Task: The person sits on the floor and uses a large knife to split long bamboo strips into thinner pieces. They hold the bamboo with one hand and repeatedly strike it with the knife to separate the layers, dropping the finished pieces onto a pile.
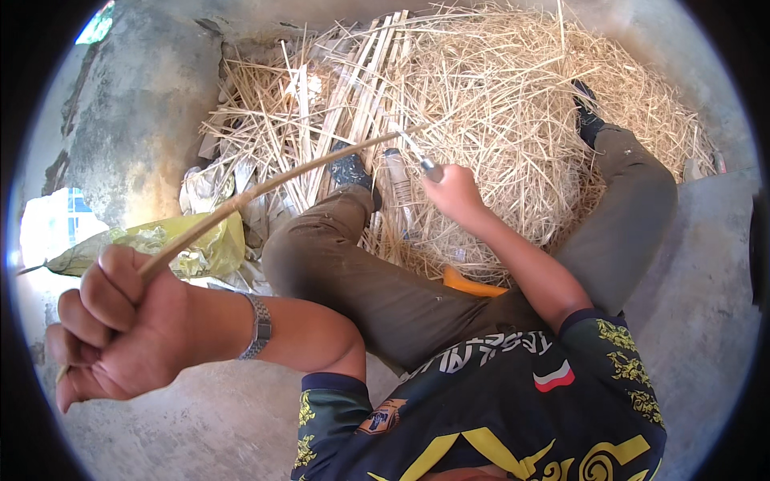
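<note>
Running rightward through the left hand [120, 329], closed around it, the bamboo strip [241, 200] is neared at its tip by a knife [431, 169] clasped in the right hand [455, 192]. Space beyond the strip is bounded leftward by a wall [160, 96], rightward by a shavings heap [497, 112]. Whether knife and strip touch cannot be told.

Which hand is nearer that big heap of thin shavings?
Right. The right hand shows against the heap of thin shavings; the left hand is well off to its left.
</note>
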`<state>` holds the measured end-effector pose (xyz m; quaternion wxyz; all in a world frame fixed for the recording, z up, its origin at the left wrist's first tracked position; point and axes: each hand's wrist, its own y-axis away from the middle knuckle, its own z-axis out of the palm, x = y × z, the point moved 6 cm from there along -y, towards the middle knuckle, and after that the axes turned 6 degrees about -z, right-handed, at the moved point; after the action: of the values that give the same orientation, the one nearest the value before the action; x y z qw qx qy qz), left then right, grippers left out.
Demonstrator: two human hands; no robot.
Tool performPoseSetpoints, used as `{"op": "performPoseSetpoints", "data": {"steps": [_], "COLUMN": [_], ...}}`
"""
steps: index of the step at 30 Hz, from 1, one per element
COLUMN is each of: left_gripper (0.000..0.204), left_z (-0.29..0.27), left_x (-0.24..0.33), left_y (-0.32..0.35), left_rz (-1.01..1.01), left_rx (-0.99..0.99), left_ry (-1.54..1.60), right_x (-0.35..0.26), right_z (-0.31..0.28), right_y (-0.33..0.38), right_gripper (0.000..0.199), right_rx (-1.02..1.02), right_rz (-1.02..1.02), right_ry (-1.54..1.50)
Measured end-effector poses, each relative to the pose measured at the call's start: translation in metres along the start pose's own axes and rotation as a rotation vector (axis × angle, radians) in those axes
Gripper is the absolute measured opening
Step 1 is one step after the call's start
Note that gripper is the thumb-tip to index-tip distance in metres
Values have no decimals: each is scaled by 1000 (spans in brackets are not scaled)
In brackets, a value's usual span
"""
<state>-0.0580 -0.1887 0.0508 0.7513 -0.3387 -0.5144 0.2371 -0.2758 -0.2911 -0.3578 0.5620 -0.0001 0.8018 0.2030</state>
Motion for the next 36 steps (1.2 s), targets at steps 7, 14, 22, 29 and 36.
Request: {"op": "performPoseSetpoints", "data": {"steps": [7, 14, 22, 29, 36], "left_gripper": [59, 61, 53, 54, 55], "left_z": [8, 74, 68, 49, 7], "left_x": [29, -24, 61, 66, 90], "left_y": [13, 15, 44, 53, 53], "left_rz": [206, 175, 471, 370, 402], "left_rx": [132, -140, -27, 58, 373], "left_ry": [-107, 30, -11, 0, -192], "right_x": [-66, -66, -3, -86, -69], "right_z": [0, -9, -63, -30, -47], "right_y": [42, 39, 1, 52, 52], "right_gripper": [21, 28, 25, 12, 13], "right_rx": [157, 143, 240, 225, 353], "right_rz": [-473, -281, 113, -550, -717], "right_ry": [-157, 115, -101, 71, -52]}}
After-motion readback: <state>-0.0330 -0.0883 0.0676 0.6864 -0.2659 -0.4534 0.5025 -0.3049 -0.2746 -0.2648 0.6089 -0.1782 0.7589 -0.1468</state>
